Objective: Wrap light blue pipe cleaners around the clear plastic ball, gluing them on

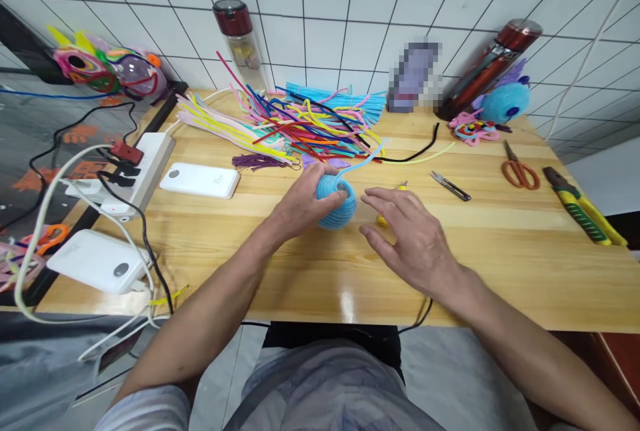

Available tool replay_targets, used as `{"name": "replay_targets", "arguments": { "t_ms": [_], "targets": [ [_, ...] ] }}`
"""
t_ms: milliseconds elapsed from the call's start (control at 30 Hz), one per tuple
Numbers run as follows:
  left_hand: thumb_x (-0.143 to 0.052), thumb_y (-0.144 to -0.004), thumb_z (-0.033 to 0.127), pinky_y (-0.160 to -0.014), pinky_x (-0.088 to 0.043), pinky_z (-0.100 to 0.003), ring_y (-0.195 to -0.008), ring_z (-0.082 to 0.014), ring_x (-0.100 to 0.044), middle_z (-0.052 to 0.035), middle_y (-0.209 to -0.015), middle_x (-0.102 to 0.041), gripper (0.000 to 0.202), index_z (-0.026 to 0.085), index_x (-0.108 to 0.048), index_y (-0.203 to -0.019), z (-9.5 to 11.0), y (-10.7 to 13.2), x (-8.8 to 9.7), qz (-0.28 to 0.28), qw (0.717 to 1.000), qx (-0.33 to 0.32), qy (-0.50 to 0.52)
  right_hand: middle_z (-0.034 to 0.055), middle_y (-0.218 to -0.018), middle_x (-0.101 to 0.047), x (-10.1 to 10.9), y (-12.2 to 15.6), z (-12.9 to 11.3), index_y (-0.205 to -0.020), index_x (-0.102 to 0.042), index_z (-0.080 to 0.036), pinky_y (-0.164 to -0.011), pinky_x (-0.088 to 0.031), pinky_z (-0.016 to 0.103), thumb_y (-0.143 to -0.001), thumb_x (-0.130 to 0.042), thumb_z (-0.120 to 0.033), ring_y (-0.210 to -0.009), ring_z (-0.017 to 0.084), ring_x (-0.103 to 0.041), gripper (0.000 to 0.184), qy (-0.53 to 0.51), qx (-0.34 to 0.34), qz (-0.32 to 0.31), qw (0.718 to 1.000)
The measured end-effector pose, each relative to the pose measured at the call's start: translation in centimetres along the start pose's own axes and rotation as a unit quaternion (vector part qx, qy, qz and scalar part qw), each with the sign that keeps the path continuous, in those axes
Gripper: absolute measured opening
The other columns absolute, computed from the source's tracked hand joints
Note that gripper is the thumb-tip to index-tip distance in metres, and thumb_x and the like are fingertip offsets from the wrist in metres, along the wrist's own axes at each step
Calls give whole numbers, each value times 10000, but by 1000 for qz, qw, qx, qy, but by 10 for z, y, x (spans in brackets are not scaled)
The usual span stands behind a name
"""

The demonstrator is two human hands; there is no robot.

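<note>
My left hand (303,204) is closed round a light blue ball (339,208) wound from pipe cleaner, resting on the wooden table (320,271). A loose blue strand (363,161) runs up from the ball's top toward the pile of coloured pipe cleaners (300,124). My right hand (410,234) hovers just right of the ball, fingers spread and holding nothing. Under its fingers lies a small yellow thing (383,220) that I cannot make out.
Thread snips (450,186), orange scissors (520,171) and yellow pliers (583,208) lie to the right. Two white power banks (200,180) (97,261) and a power strip (143,171) with cables sit left. Bottles (240,41) (490,68) and a blue finished ball (505,103) stand at the back.
</note>
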State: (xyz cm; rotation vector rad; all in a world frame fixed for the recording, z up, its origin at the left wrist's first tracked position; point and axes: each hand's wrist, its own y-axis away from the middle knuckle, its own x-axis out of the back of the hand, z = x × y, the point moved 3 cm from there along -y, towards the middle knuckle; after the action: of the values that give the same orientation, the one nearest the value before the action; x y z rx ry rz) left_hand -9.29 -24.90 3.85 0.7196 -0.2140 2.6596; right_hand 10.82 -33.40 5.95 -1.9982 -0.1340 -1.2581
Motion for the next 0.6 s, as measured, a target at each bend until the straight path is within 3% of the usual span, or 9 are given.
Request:
{"name": "replay_targets", "arguments": {
  "t_ms": [133,300,433,600],
  "targets": [
    [-639,-945,534,-1069,-521,-431,-1194,-284,-621,-98,-1300,-654,487,185,-594,-1281,-5,-1,8,-59,997,-22,34,246,-1507,-650,-26,11,-1,-1609,-463,-156,-1092,-604,615,-1049,-656,-290,-1384,384,-645,608,-17,5,-27,999],
    [-640,-976,592,-993,-535,-396,-1091,-247,-614,-67,-1205,-633,520,203,-570,-1314,-12,-2,16,-112,992,-32,42,231,-1537,-630,-41,14,-2,-1671,-384,-169,-1139,-586,630,-1053,-650,-299,-1423,385,-606,686,-25,5,-36,999],
    [-692,-945,573,-1049,-529,-442,-1156,-274,-613,-89,-1268,-612,579,202,-544,-1365,-9,1,17,-122,991,-33,32,206,-1563,-620,-46,17,2,-1697,-351,-204,-1138,-589,625,-1059,-633,-294,-1418,376,-614,704,-32,6,-33,999],
    [-890,-765,564,-1119,-520,-511,-1273,-338,-597,-126,-1398,-580,860,206,-494,-1439,-8,17,16,-97,995,5,20,215,-1570,-617,-52,21,7,-1727,-286,-202,-1132,-587,635,-1064,-620,-291,-1422,381,-610,747,-29,24,-42,998]
  ]
}}
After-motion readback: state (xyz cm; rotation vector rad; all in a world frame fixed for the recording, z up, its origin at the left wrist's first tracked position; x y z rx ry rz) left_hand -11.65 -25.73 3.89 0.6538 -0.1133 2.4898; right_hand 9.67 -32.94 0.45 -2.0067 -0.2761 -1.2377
